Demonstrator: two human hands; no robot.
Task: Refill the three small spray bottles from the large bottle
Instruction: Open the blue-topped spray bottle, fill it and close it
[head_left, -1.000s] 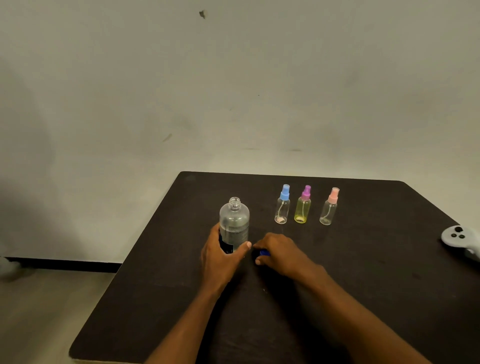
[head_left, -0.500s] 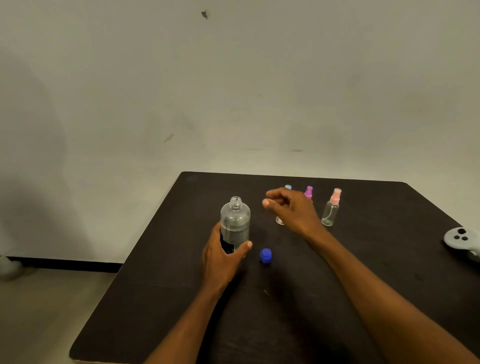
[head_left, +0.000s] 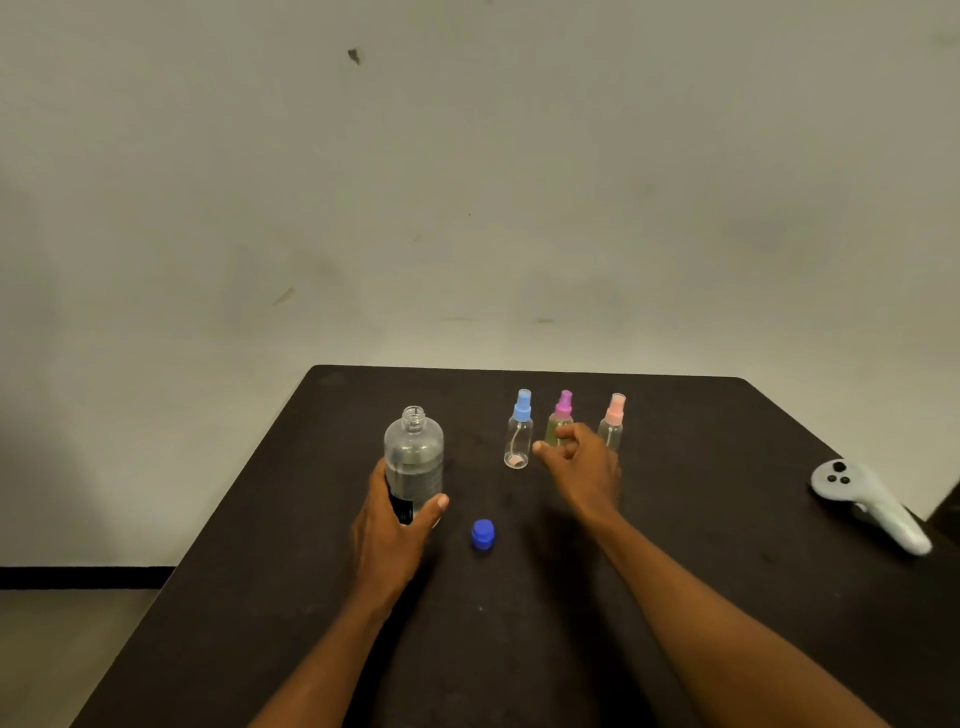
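Note:
The large clear bottle stands upright on the dark table, uncapped, partly filled with clear liquid. My left hand grips its lower part. Its blue cap lies on the table to the right of it. Three small spray bottles stand in a row behind: a blue-topped one, a purple-topped yellowish one and a pink-topped one. My right hand hovers open in front of the purple-topped and pink-topped bottles, hiding their lower parts. I cannot tell whether it touches them.
A white handheld controller lies near the table's right edge. A pale wall rises behind the table, and the floor shows at the lower left.
My right hand let go of the blue cap on the table, rose toward the small bottles, and now sits lower in front of the purple-topped and pink-topped ones. The left hand kept its grip.

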